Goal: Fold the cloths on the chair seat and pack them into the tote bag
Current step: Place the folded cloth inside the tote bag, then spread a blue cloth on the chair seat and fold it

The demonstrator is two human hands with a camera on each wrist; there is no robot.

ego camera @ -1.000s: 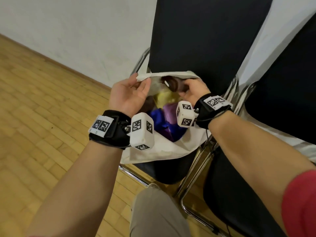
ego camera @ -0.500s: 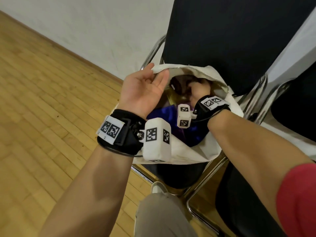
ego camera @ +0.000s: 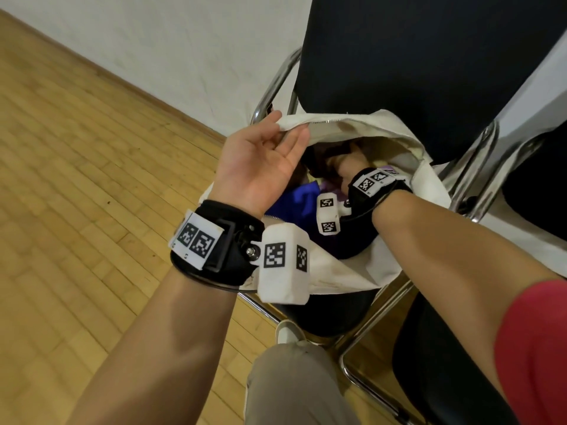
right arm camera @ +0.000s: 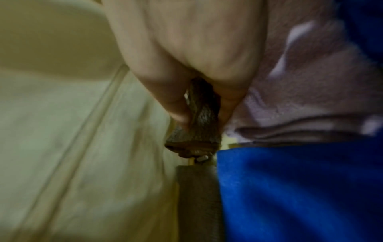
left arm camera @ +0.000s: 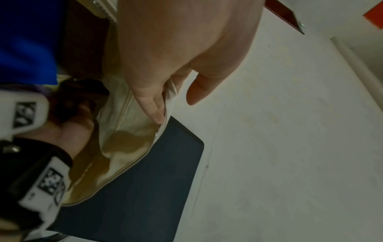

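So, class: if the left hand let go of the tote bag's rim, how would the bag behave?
The tote bag looks like thin, creased fabric, so it is probably floppy. Its rim sags away from the left hand, so the mouth would likely collapse. The cloths inside may keep it from tipping.

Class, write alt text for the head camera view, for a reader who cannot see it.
A person's right hand reaches inside a cream tote bag on a black chair, while the left hand pinches the bag's rim open. Blue cloth shows inside.
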